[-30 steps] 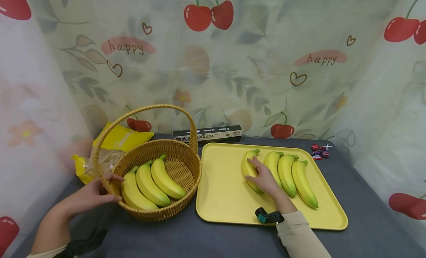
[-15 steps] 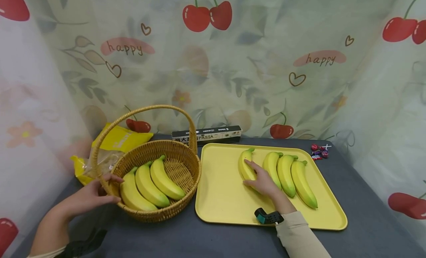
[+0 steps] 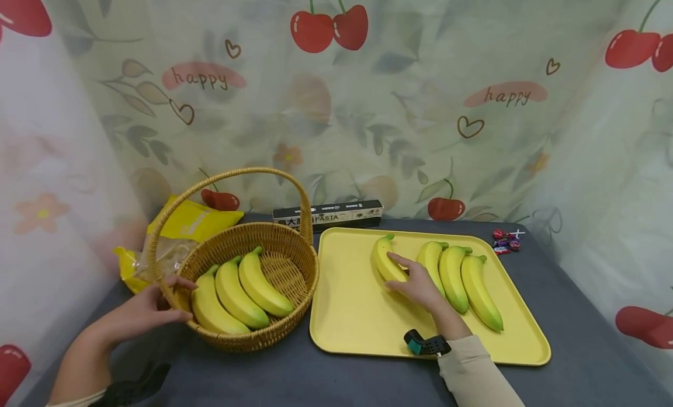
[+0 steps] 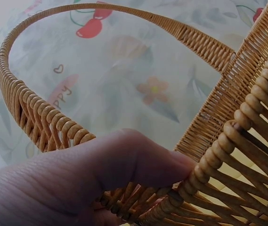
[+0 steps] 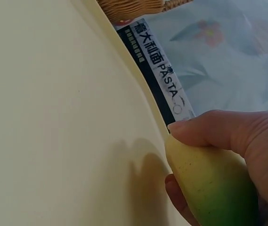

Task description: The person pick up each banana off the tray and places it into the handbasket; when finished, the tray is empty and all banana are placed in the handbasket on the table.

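Note:
My left hand (image 3: 149, 310) grips the rim of the wicker basket (image 3: 284, 272) near the left foot of its handle. In the left wrist view, the thumb (image 4: 138, 157) presses on the woven rim. Inside the basket lie three bananas (image 3: 238, 291) side by side. Over the yellow tray (image 3: 342, 313), my right hand (image 3: 420, 287) holds a banana (image 3: 386, 260) between thumb and fingers. Its greenish end (image 5: 218, 188) shows in the right wrist view, with a shadow on the tray beside it. Three other bananas (image 3: 452, 275) lie in a row at the tray's right.
A black-and-white pasta box (image 3: 342, 214) lies behind the tray. Behind the basket at the left is a yellow plastic bag (image 3: 197, 223). Several small wrapped candies (image 3: 506, 241) lie past the tray's back right corner. A printed curtain (image 3: 368, 121) encloses the dark grey table (image 3: 294, 372).
The banana in my right hand has moved left, away from the three at the tray's right. My left hand has stayed on the basket.

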Demonstrator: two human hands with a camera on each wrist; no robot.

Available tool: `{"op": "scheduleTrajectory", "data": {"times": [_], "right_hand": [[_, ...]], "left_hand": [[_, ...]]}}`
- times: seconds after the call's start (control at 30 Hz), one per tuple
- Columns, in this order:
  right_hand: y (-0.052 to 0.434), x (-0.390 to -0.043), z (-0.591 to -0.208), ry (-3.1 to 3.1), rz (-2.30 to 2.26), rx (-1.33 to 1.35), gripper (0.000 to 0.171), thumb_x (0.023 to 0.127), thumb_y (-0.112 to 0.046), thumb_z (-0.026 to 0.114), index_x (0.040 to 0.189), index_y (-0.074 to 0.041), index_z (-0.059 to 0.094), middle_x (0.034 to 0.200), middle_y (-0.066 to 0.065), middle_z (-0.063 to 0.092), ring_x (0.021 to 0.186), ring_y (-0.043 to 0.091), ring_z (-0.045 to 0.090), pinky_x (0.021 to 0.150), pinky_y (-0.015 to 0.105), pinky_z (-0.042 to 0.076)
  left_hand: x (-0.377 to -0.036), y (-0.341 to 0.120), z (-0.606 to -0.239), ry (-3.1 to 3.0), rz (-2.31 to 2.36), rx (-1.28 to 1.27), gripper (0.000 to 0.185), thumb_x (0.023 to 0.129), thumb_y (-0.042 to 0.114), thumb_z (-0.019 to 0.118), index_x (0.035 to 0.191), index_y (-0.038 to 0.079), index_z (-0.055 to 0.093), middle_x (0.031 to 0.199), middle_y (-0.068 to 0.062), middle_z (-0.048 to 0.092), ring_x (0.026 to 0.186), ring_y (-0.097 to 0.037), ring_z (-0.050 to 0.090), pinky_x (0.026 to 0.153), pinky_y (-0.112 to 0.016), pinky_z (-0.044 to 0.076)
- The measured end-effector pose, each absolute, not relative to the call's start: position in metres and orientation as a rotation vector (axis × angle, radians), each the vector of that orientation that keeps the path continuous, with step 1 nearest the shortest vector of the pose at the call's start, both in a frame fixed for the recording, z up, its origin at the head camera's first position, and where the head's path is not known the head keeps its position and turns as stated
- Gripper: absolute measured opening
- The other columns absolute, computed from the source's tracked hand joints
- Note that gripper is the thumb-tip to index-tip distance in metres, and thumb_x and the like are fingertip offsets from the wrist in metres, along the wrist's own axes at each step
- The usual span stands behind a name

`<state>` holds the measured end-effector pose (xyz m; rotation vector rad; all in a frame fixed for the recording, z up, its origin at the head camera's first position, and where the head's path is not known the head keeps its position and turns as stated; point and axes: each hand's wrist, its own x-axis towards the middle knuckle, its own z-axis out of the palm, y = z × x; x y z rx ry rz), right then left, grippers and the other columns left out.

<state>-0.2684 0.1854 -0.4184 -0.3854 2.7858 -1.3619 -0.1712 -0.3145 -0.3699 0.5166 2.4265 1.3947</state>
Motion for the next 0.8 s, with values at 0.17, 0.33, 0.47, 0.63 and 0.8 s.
{"op": "scheduleTrajectory", "data": {"times": [0.17, 0.33, 0.47, 0.63, 0.8], "right_hand": [[0.183, -0.268, -0.418, 2.781, -1.358, -0.431, 0.061, 0.082, -0.008, 0.070, 0.137, -0.006, 0.046, 0.142, 0.017, 0.043, 0.122, 0.033, 0.049, 0.088, 0.037, 0.044], [0.181, -0.267, -0.413, 2.803, -1.337, -0.476, 0.058, 0.082, -0.013, 0.071, 0.135, -0.006, 0.049, 0.141, 0.017, 0.043, 0.132, 0.035, 0.037, 0.100, 0.047, 0.038], [0.178, -0.262, -0.404, 2.810, -1.333, -0.522, 0.057, 0.081, -0.013, 0.072, 0.134, -0.006, 0.050, 0.141, 0.017, 0.044, 0.131, 0.034, 0.039, 0.099, 0.047, 0.039], [0.172, -0.255, -0.391, 2.783, -1.352, -0.581, 0.057, 0.082, -0.015, 0.071, 0.135, -0.008, 0.050, 0.142, 0.015, 0.044, 0.131, 0.033, 0.041, 0.094, 0.042, 0.043], [0.167, -0.247, -0.379, 2.775, -1.333, -0.680, 0.056, 0.082, -0.018, 0.072, 0.134, -0.010, 0.052, 0.141, 0.015, 0.045, 0.128, 0.033, 0.045, 0.084, 0.032, 0.045]], "left_hand": [[-0.171, -0.314, -0.370, 2.437, 1.387, 0.525, 0.046, 0.092, 0.009, 0.055, 0.128, -0.013, 0.036, 0.125, -0.035, 0.041, 0.088, 0.001, 0.057, 0.071, -0.026, 0.050], [-0.172, -0.314, -0.371, 2.447, 1.384, 0.529, 0.046, 0.092, 0.009, 0.056, 0.127, -0.013, 0.037, 0.124, -0.034, 0.042, 0.087, 0.002, 0.056, 0.070, -0.025, 0.050], [-0.172, -0.314, -0.371, 2.448, 1.389, 0.539, 0.045, 0.092, 0.009, 0.056, 0.126, -0.013, 0.038, 0.123, -0.033, 0.043, 0.087, 0.002, 0.056, 0.070, -0.025, 0.050], [-0.172, -0.315, -0.371, 2.432, 1.394, 0.528, 0.046, 0.092, 0.009, 0.056, 0.127, -0.013, 0.037, 0.124, -0.033, 0.043, 0.087, 0.001, 0.057, 0.071, -0.026, 0.050], [-0.172, -0.315, -0.371, 2.424, 1.390, 0.518, 0.046, 0.092, 0.010, 0.055, 0.128, -0.013, 0.036, 0.125, -0.033, 0.043, 0.088, 0.000, 0.057, 0.071, -0.026, 0.050]]}}
